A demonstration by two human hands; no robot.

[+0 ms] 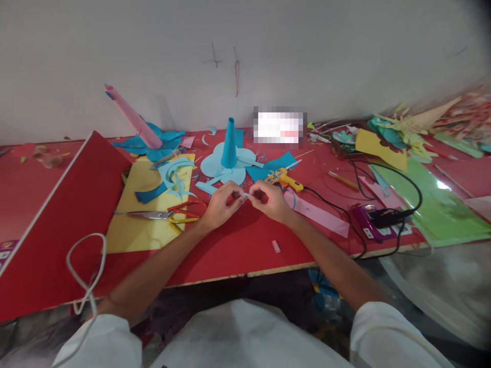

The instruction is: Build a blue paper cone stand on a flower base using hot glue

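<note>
My left hand (222, 205) and my right hand (271, 201) meet over the red table, fingertips pinched on a small light blue paper piece (244, 194). Just behind them, a blue paper cone (230, 145) stands upright on a light blue petal-shaped base (211, 164). Orange-and-yellow-handled scissors (153, 215) lie left of my left hand on yellow paper (134, 232). Beyond my right hand is a yellow glue gun (290, 181), with a pink paper strip (322, 215) beside it.
A red board (65, 220) leans at the left, near a white cable (88, 292). A pink paper tube (134, 118) stands tilted behind. To the right are a purple power strip (364, 225) with black cables, green sheets (445, 209) and paper scraps. A small pink block (276, 246) lies near the front edge.
</note>
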